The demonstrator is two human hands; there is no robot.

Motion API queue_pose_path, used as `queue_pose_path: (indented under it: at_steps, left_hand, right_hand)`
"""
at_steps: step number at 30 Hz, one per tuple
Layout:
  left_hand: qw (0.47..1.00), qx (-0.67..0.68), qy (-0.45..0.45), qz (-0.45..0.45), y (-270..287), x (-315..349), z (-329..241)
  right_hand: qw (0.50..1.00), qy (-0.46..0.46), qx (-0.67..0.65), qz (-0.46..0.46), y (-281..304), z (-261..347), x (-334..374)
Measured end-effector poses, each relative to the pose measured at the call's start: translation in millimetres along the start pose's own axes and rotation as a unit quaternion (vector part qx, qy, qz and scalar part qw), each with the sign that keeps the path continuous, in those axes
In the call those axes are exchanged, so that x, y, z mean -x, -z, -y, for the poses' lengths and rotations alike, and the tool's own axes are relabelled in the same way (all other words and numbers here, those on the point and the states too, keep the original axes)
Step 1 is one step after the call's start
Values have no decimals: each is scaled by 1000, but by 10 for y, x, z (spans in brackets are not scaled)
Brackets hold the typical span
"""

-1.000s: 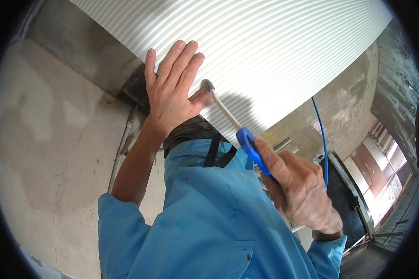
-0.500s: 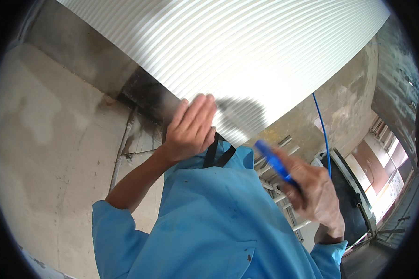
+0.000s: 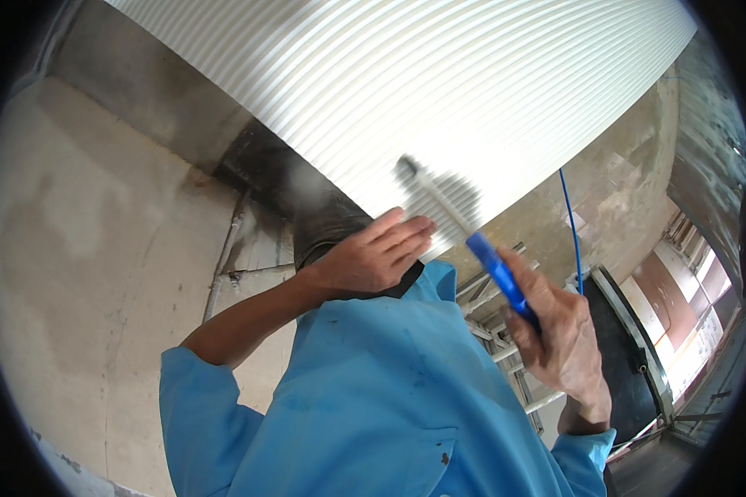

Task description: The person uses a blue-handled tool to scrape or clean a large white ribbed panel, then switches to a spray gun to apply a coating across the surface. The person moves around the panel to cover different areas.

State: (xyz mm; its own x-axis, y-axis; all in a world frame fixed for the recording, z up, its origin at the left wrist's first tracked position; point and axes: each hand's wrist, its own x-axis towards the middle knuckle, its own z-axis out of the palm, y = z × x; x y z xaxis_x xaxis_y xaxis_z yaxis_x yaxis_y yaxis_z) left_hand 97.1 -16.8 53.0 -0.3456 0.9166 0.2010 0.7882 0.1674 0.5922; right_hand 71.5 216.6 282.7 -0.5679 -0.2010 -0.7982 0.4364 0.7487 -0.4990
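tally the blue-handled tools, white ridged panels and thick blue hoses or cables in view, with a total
blue-handled tool: 1
white ridged panel: 1
thick blue hose or cable: 1
Total: 3

Head camera: looks down from the person's head at the left hand (image 3: 371, 261) and the right hand (image 3: 558, 330).
Left hand: quite close, right in the middle.
Blue shirt (image 3: 360, 385): below the hands, close up, seen from above.
White ridged sheet (image 3: 389, 91): above the hands, running out of the top.
Whole view: wide and round; lines bend near its dark edge.
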Motion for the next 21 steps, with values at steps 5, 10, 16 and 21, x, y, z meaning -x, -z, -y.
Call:
queue_pose_path:
  at_steps: [5,10,16,21]
  left_hand:
    - [997,7,-79,-11,-177,-258,-126]
    - [994,68,-89,18,-351,-399,-246]
    - [990,92,-105,1,-215,-79,-61]
    - [997,34,-63,25,206,251,349]
  right_hand:
    - [998,-44,-5,-51,-12,16,57]
    - [999,4,-38,26,-26,-15,192]
    - [997,-60,-54,-9,-26,-196,389]
    - [995,-63,-68,-23,-112,-368,503]
